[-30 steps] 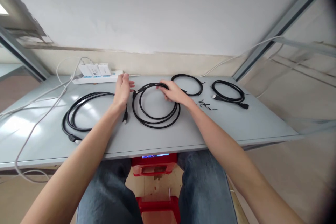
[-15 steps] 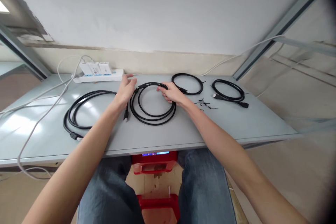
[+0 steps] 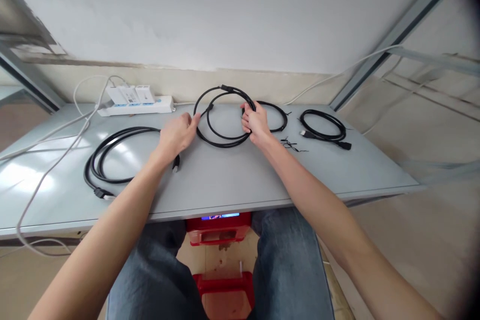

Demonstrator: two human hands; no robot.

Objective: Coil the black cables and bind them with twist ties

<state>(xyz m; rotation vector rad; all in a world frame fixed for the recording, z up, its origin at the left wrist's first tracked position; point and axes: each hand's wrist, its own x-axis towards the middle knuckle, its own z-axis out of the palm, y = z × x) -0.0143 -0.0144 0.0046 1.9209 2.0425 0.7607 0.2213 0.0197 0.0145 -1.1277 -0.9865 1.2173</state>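
The cable coil now rises off the table, right hand clamped around it; left hand meets its left side, grip impossible to tell.

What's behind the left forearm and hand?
The leftmost black cable coil disappears behind the left forearm; its loops show left of it, and a connector peeks out to the right. The left hand and forearm cover the stretch between, so whether they join is hidden.
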